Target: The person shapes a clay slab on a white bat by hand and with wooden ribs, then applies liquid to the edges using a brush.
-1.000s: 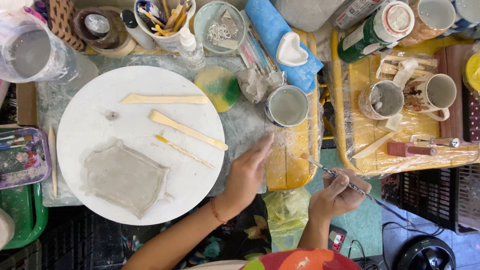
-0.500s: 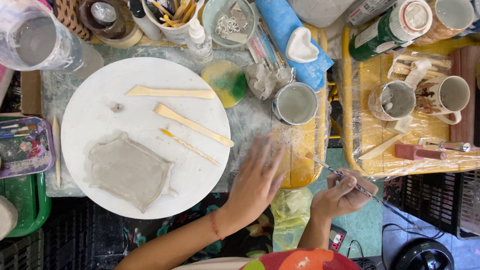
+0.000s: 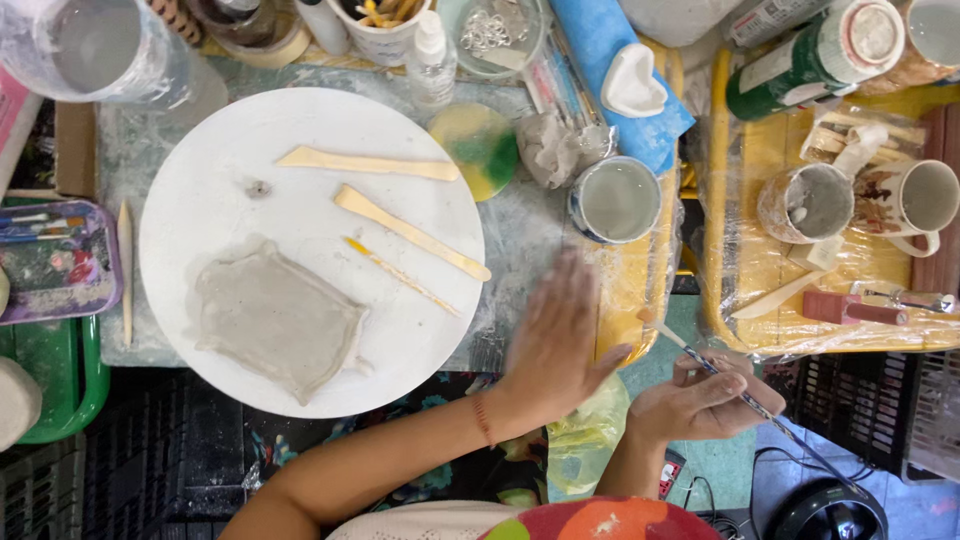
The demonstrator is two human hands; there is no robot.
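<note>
Nearest the wearer, at the lower edge of the view, the right hand (image 3: 700,400) is seen closed in a pen-like pinch on a thin modelling tool (image 3: 715,372), whose small tip is directed up and left, off the edge of the tabletop (image 3: 520,240); the grip is judged suited to fine work, with the tool kept clear of the clay. Just beside it, the left hand (image 3: 555,340) is spread wide and flat, holding nothing, blurred by motion, and is placed over the plastic-wrapped tabletop edge at the right rim of the round white board (image 3: 300,150). On the board's near-left portion a flattened grey clay slab (image 3: 275,318) with a wavy outline is laid flat, well apart from both hands. Farther up the board, three wooden tools are set out side by side: a thin yellow-tipped stick (image 3: 400,275), a long flat wooden tool (image 3: 410,232) and a wooden knife-shaped tool (image 3: 368,164), presumably kept within reach. Beyond the board's right rim, a yellow-green sponge (image 3: 475,145) and a cup of cloudy water (image 3: 617,198) are stationed, likely for wetting. To the right, two mugs (image 3: 905,200) are held on a wrapped yellow tray (image 3: 740,280). Farthest back, a blue roll (image 3: 610,60) bearing a white heart-shaped dish (image 3: 632,85) is noted.
</note>
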